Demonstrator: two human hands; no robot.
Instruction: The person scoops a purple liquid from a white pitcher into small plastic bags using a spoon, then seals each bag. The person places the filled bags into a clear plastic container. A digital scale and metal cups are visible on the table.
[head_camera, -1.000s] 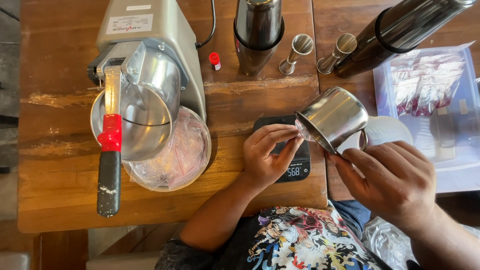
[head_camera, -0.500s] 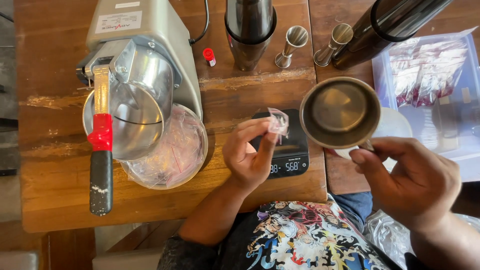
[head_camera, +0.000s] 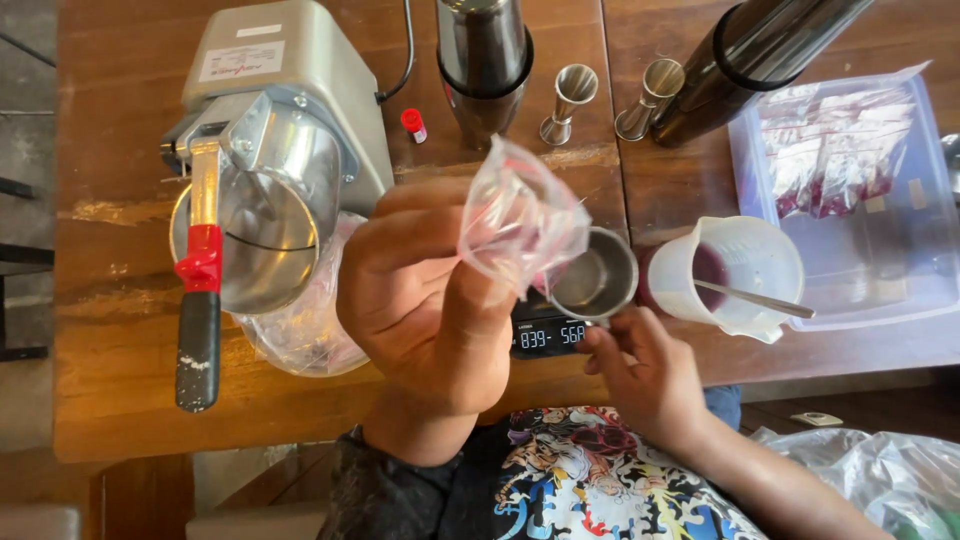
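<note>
Head view: your left hand (head_camera: 420, 300) pinches a crumpled clear plastic bag (head_camera: 520, 220) above the small steel cup (head_camera: 595, 275); your right hand (head_camera: 650, 370) holds that cup, hemmed between the grey ice shaver (head_camera: 280, 130) and white plastic jug (head_camera: 740, 270).

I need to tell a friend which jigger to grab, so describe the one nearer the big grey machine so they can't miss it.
Start at the grey machine with the red-banded lever on the wooden table. To its right stands a tall dark steel tumbler, and just right of that is the steel jigger. It stands upright with its wide mouth on top, while the other jigger leans against a big dark flask.
</note>
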